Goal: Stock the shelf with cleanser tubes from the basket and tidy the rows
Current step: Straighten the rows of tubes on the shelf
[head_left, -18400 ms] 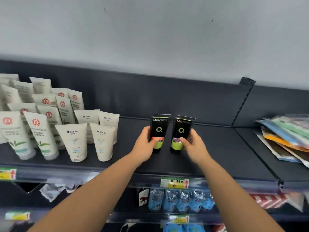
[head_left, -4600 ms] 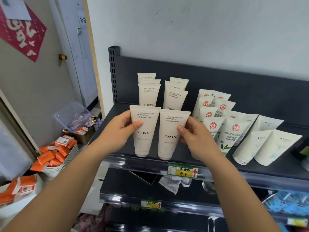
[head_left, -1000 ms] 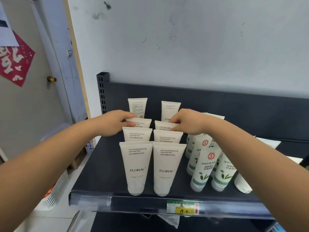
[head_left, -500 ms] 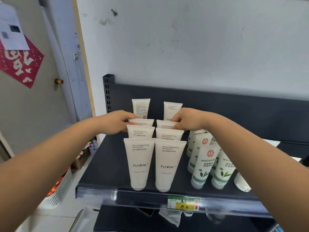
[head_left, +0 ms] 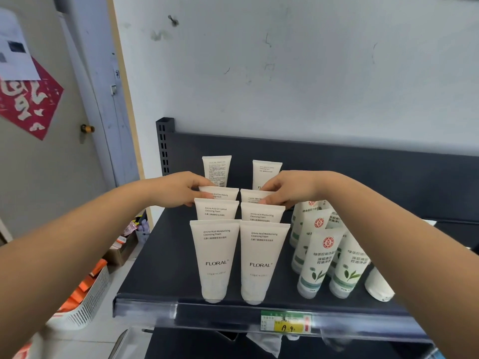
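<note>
Two rows of white FLORAL cleanser tubes stand on their caps on the dark shelf point(head_left: 160, 275). The front left tube point(head_left: 213, 260) and the front right tube point(head_left: 260, 263) face me. My left hand point(head_left: 178, 189) pinches the top of the third tube in the left row point(head_left: 223, 194). My right hand point(head_left: 290, 187) pinches the top of the third tube in the right row point(head_left: 252, 196). One more tube stands behind each hand at the back panel.
White tubes with green leaves and a red seal point(head_left: 315, 263) crowd the shelf to the right of the FLORAL rows. A yellow price tag point(head_left: 285, 323) sits on the shelf's front rail. A white basket with orange boxes point(head_left: 83, 299) stands on the floor at left.
The camera has shifted slightly, so the shelf sits a little lower and further right in view. Both hands stay on the third-row tubes, about where they were.
</note>
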`<state>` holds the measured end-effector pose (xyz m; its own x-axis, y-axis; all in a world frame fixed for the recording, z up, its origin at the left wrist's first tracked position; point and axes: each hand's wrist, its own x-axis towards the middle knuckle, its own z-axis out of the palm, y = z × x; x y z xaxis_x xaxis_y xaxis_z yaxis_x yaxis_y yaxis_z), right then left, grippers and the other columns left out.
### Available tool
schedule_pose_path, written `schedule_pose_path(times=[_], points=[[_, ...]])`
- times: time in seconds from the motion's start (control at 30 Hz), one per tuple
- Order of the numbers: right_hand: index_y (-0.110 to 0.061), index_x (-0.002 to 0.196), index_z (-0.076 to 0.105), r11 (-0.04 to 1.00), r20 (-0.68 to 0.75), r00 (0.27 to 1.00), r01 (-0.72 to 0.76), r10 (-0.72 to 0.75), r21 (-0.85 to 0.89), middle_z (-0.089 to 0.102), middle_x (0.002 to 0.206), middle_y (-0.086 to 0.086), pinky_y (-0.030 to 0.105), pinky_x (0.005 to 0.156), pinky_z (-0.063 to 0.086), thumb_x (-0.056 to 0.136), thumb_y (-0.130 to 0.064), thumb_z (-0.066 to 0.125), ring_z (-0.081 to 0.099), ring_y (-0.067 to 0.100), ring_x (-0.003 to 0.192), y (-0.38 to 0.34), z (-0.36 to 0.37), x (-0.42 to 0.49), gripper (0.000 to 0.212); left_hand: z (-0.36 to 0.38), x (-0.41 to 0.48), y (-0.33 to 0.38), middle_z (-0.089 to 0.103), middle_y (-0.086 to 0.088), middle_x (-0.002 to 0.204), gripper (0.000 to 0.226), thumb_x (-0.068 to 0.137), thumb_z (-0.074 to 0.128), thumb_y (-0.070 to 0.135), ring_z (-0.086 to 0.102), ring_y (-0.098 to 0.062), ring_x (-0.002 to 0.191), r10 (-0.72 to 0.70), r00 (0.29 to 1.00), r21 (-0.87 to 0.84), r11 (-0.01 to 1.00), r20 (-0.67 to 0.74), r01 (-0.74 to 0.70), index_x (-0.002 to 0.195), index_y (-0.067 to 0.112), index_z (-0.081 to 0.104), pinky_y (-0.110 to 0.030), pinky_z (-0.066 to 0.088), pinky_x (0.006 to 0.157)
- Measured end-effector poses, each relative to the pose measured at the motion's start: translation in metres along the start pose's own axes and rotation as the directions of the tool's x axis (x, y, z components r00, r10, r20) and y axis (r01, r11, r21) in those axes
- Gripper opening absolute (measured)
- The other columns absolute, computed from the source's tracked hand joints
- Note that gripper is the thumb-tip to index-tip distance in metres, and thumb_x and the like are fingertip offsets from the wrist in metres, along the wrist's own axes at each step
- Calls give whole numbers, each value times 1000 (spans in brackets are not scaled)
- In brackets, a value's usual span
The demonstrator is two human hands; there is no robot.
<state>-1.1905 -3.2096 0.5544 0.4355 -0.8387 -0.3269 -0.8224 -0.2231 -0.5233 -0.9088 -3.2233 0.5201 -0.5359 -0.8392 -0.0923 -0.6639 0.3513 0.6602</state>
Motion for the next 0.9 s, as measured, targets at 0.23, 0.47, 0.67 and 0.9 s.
schedule_pose_path(times=[0.23, 0.47, 0.67, 0.9], points=[[-23, 132, 57, 997, -366, 930, -4, -25, -80, 60, 131, -3, 36, 101, 49, 86, -34, 70, 57, 17, 119, 4, -41, 24, 49, -41, 22, 3, 65, 16, 117, 40, 89, 56, 50, 64, -5, 103, 21, 965, 69, 998, -262, -3, 125, 33, 57, -30, 52, 91], [-12, 139, 46, 880, -340, 930, -275, 141, -387, 53, 137, 8, 34, 95, 43, 92, -13, 61, 52, 26, 122, 13, -38, 77, 50, -32, 89, -16, 57, -2, 134, 49, 91, 63, 32, 56, -20, 116, -119, 922, 189, 961, -369, 199, 136, 19, 49, -31, 43, 93], [-15, 126, 61, 935, -343, 935, -197, 88, -296, 65, 119, 4, 32, 84, 53, 95, -14, 57, 66, 19, 92, 18, -37, 78, 31, -24, 85, -21, 70, -1, 102, 21, 94, 57, 10, 71, -12, 76, -103, 941, 129, 980, -322, 152, 112, 20, 62, -33, 54, 78], [-25, 114, 71, 986, -203, 979, -42, 8, -164, 72, 108, -8, 38, 91, 55, 95, -16, 59, 72, 15, 91, 12, -25, 53, 24, -21, 60, -16, 68, 10, 106, 23, 93, 62, 22, 63, -11, 97, -6, 966, 258, 963, -258, 75, 115, 26, 66, -28, 47, 85]])
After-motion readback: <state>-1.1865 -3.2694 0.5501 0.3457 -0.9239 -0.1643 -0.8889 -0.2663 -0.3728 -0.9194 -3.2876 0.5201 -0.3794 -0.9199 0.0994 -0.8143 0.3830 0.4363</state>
